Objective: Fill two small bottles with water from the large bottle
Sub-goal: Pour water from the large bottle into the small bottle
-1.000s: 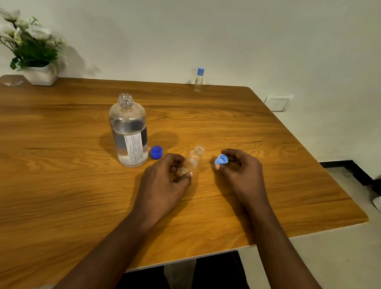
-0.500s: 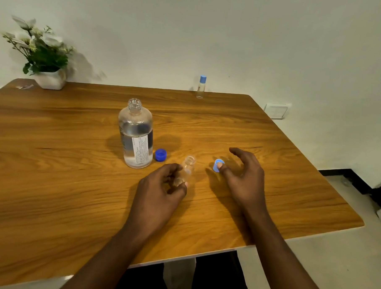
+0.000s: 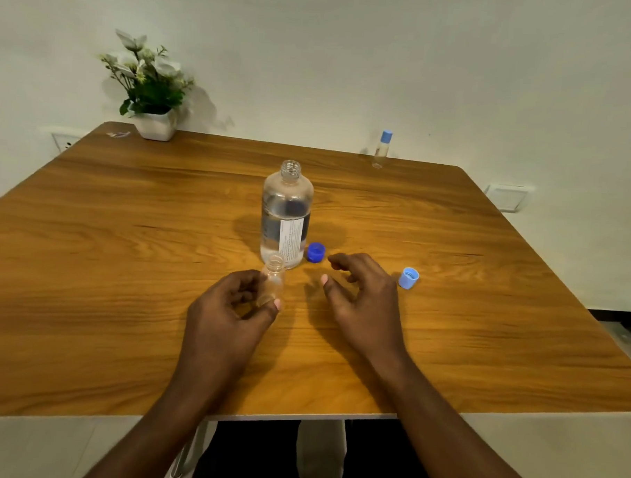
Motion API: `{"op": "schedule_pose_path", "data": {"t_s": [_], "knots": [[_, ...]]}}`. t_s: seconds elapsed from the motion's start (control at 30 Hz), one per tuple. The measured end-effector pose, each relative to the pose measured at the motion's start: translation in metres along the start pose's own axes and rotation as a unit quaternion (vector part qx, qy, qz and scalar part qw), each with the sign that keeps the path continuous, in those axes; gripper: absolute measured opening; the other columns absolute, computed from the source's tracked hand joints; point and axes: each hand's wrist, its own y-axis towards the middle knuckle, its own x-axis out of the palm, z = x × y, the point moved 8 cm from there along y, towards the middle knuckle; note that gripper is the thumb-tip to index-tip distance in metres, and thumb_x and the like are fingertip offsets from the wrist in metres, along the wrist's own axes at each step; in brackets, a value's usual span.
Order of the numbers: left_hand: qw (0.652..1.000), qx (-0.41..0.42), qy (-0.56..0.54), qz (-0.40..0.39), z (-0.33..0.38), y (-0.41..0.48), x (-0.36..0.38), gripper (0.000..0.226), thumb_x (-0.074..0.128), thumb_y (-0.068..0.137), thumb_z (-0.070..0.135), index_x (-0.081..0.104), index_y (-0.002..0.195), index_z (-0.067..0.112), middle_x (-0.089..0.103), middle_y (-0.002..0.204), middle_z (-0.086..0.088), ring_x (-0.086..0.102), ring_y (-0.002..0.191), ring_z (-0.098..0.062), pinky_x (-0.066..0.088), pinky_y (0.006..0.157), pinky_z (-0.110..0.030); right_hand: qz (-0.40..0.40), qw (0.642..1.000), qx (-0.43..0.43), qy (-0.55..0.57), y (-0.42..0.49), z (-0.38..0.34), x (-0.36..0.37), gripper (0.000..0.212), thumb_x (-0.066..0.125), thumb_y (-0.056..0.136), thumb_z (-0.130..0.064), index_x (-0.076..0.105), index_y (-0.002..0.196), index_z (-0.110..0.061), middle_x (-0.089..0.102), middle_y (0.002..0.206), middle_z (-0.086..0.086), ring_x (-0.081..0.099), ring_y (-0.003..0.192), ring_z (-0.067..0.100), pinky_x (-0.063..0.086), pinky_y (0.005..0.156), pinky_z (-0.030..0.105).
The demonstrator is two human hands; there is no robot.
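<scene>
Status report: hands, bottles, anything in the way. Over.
Left hand grips uncapped small bottle; right hand open, empty. Large bottle upright, uncapped, part full. Second small bottle capped, far edge. Blue cap lies between right hand and large bottle.

- One wide-angle camera, worn on the person's head, looks forward and down over the tabletop (image 3: 125,266) toward the wall (image 3: 350,59).
- The left hand (image 3: 227,318) and right hand (image 3: 367,308) sit near the lens, forearms entering from below.
</scene>
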Motion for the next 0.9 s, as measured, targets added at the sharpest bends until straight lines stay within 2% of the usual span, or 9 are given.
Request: {"op": "schedule_pose_path", "data": {"t_s": [0.1, 0.23, 0.37, 0.43, 0.5, 0.6, 0.73, 0.9], "knots": [[1.000, -0.007, -0.008, 0.016, -0.006, 0.007, -0.012, 0.034, 0.078, 0.074, 0.018, 0.065, 0.104, 0.025, 0.066, 0.093, 0.014, 0.060, 0.088, 0.005, 0.047, 0.073, -0.014, 0.002, 1.000, 0.008, 0.014, 0.009, -0.003, 0.013, 0.035, 0.071, 0.082, -0.016, 0.066, 0.117, -0.013, 0.068, 0.107, -0.002, 0.062, 0.100, 0.010, 0.054, 0.082, 0.035], [1.000, -0.011, -0.005, 0.017, -0.012, 0.016, -0.020, 0.037, 0.078, 0.075, 0.018, 0.066, 0.110, 0.021, 0.068, 0.099, 0.009, 0.061, 0.091, 0.003, 0.045, 0.073, -0.014, -0.001, 0.999, 0.044, 0.021, 0.021, -0.005, 0.027, 0.060, 0.075, 0.082, -0.022, 0.052, 0.136, -0.015, 0.060, 0.117, -0.005, 0.058, 0.103, 0.006, 0.050, 0.083, 0.017], [1.000, -0.007, -0.001, 0.019, -0.013, 0.021, -0.023, 0.041, 0.077, 0.075, 0.018, 0.064, 0.114, 0.020, 0.067, 0.101, 0.008, 0.060, 0.091, 0.002, 0.049, 0.076, -0.017, 0.009, 0.997, 0.065, 0.033, 0.032, -0.007, 0.039, 0.075, 0.078, 0.080, -0.027, 0.041, 0.144, -0.015, 0.056, 0.129, -0.002, 0.054, 0.113, 0.008, 0.042, 0.082, 0.009], [1.000, -0.003, 0.004, 0.019, -0.012, 0.021, -0.024, 0.042, 0.077, 0.076, 0.018, 0.064, 0.115, 0.020, 0.066, 0.101, 0.009, 0.060, 0.091, 0.003, 0.046, 0.073, -0.013, 0.013, 0.997, 0.063, 0.042, 0.038, -0.010, 0.045, 0.079, 0.078, 0.079, -0.030, 0.038, 0.146, -0.016, 0.056, 0.133, -0.001, 0.053, 0.119, 0.010, 0.043, 0.087, 0.013], [1.000, 0.002, 0.012, 0.021, -0.011, 0.020, -0.023, 0.042, 0.077, 0.075, 0.018, 0.064, 0.115, 0.020, 0.065, 0.101, 0.009, 0.058, 0.089, 0.007, 0.043, 0.069, -0.008, 0.016, 0.998, 0.051, 0.043, 0.043, -0.013, 0.050, 0.082, 0.078, 0.078, -0.035, 0.038, 0.146, -0.017, 0.056, 0.134, -0.001, 0.053, 0.122, 0.011, 0.049, 0.093, 0.025], [1.000, 0.004, 0.014, 0.023, -0.012, 0.020, -0.022, 0.041, 0.078, 0.075, 0.017, 0.065, 0.114, 0.019, 0.066, 0.100, 0.010, 0.058, 0.088, 0.007, 0.043, 0.066, -0.003, 0.020, 0.998, 0.035, 0.051, 0.048, -0.017, 0.055, 0.081, 0.079, 0.075, -0.043, 0.040, 0.144, -0.022, 0.059, 0.131, -0.005, 0.055, 0.118, 0.010, 0.054, 0.090, 0.037], [0.999, 0.014, 0.023, 0.023, -0.011, 0.021, -0.022, 0.039, 0.078, 0.074, 0.016, 0.066, 0.111, 0.020, 0.064, 0.097, 0.015, 0.059, 0.087, 0.006, 0.043, 0.067, 0.001, 0.023, 0.996, 0.037, 0.079, 0.052, -0.019, 0.059, 0.083, 0.078, 0.071, -0.052, 0.039, 0.140, -0.030, 0.059, 0.131, -0.008, 0.055, 0.120, 0.014, 0.055, 0.088, 0.042], [0.999, 0.019, 0.023, 0.017, -0.009, 0.019, -0.021, 0.041, 0.077, 0.076, 0.017, 0.064, 0.114, 0.021, 0.062, 0.098, 0.017, 0.058, 0.089, 0.006, 0.043, 0.067, -0.001, 0.037, 0.995, 0.033, 0.084, 0.053, -0.019, 0.055, 0.078, 0.082, 0.070, -0.044, 0.043, 0.136, -0.030, 0.059, 0.129, -0.007, 0.056, 0.118, 0.013, 0.056, 0.088, 0.041]]}}
